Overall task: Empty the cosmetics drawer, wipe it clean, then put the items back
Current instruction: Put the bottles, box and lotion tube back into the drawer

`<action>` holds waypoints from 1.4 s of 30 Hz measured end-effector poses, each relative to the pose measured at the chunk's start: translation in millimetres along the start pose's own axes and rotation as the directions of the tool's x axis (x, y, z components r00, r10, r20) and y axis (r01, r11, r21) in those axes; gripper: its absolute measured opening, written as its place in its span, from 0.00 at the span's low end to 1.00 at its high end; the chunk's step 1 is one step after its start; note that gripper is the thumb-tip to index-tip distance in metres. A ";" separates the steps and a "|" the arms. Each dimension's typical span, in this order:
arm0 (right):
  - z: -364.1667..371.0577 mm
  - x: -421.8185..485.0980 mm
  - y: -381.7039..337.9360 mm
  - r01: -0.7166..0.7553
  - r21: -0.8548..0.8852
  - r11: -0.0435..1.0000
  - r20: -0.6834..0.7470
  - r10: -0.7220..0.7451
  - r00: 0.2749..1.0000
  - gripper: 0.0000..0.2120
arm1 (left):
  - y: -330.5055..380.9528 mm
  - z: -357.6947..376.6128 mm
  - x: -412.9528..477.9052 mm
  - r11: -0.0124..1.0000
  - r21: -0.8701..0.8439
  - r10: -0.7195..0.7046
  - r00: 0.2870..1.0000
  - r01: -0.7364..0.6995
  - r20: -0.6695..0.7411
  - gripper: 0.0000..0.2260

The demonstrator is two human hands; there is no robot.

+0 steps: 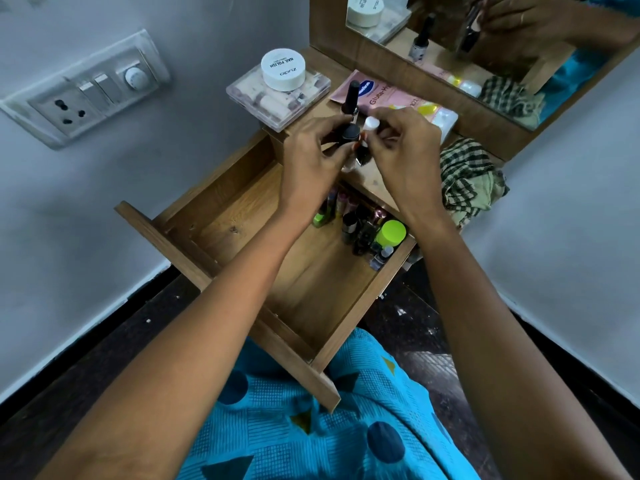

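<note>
The wooden drawer stands pulled out below the dresser top. Its near and left parts are bare wood; several small cosmetics, among them a lime-green capped jar, are crowded in its far right corner. Above the drawer's back edge, my left hand grips a black-capped bottle. My right hand pinches a small white-capped bottle right beside it. A tall black-capped nail polish bottle stands on the dresser top just behind my fingers.
On the dresser top sit a clear box with a white round tub on it, a pink sachet and a checked cloth at the right. A mirror rises behind. A switchboard is on the left wall.
</note>
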State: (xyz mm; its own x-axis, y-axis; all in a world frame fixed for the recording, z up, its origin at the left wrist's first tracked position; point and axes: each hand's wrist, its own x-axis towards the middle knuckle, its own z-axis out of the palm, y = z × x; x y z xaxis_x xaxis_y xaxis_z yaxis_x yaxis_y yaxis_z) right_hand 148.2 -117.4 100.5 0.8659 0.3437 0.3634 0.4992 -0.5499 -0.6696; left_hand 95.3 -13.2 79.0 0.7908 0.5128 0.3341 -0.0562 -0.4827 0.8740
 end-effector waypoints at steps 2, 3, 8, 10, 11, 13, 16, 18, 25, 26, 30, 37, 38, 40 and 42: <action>-0.3 -10.0 -2.4 0.014 0.027 1.000 0.005 -0.014 1.000 0.12 | -0.1 -7.3 -9.6 1.000 -0.001 -0.018 1.000 0.018 0.017 0.15; 0.0 -15.3 -3.2 0.018 0.029 0.999 0.014 -0.019 1.000 0.12 | -0.4 -10.9 -14.3 1.000 0.010 -0.021 0.999 0.021 0.024 0.15; 6.7 -36.4 -1.4 -0.008 0.016 1.000 0.102 0.006 0.995 0.12 | -8.6 -19.8 -34.0 0.997 0.042 -0.073 0.996 0.071 0.060 0.14; 10.4 -43.2 0.4 -0.021 -0.008 1.000 0.140 0.022 0.990 0.12 | -15.4 -19.5 -40.6 0.994 0.062 -0.093 0.994 0.089 0.066 0.14; 12.4 -46.0 2.0 -0.026 -0.024 0.999 0.157 0.030 0.987 0.11 | -19.6 -18.7 -43.2 0.993 0.065 -0.106 0.992 0.101 0.072 0.14; 17.4 -51.2 6.8 -0.029 -0.065 0.997 0.191 0.041 0.981 0.11 | -28.1 -16.4 -47.7 0.989 0.062 -0.139 0.987 0.134 0.083 0.14; 23.7 -56.9 13.6 -0.038 -0.104 0.994 0.235 0.062 0.970 0.11 | -39.2 -11.9 -52.3 0.981 0.072 -0.189 0.977 0.182 0.098 0.14; 27.6 -59.7 17.9 -0.037 -0.138 0.990 0.267 0.073 0.961 0.11 | -44.1 -9.2 -54.6 0.973 0.078 -0.226 0.968 0.219 0.108 0.14; 37.3 -65.5 24.8 0.023 -0.310 0.950 0.364 0.096 0.927 0.12 | -56.1 -2.3 -58.0 0.958 0.087 -0.284 0.946 0.273 0.156 0.15; 38.0 -65.8 25.5 0.046 -0.347 0.937 0.369 0.092 0.925 0.13 | -58.1 -0.7 -58.2 0.956 0.089 -0.292 0.943 0.281 0.161 0.15; 40.9 -66.0 26.4 0.106 -0.429 0.897 0.387 0.077 0.919 0.14 | -65.6 5.1 -58.7 0.949 0.112 -0.310 0.934 0.294 0.178 0.15; 49.1 -70.3 29.2 0.203 -0.503 0.840 0.438 0.045 0.898 0.11 | -72.1 12.5 -64.6 0.948 0.205 -0.277 0.949 0.244 0.152 0.15; 50.5 -70.6 29.6 0.203 -0.507 0.838 0.440 0.049 0.897 0.12 | -72.5 12.8 -64.4 0.947 0.220 -0.271 0.951 0.236 0.147 0.14; 52.5 -71.5 29.6 0.203 -0.515 0.833 0.429 0.045 0.902 0.12 | -73.6 13.8 -63.6 0.944 0.231 -0.270 0.953 0.234 0.140 0.14; 53.4 -72.6 28.4 0.204 -0.522 0.828 0.408 0.032 0.913 0.11 | -74.4 14.9 -63.7 0.942 0.240 -0.273 0.952 0.236 0.136 0.14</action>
State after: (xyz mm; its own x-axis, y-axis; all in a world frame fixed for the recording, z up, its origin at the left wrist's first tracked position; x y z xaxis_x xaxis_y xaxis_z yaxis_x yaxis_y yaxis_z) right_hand 97.9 -117.3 20.5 0.7938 0.6064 0.0461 0.6061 -0.7826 -0.1424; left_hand 58.3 -20.5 -12.6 0.8512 0.5239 0.0312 0.2802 -0.5040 0.8170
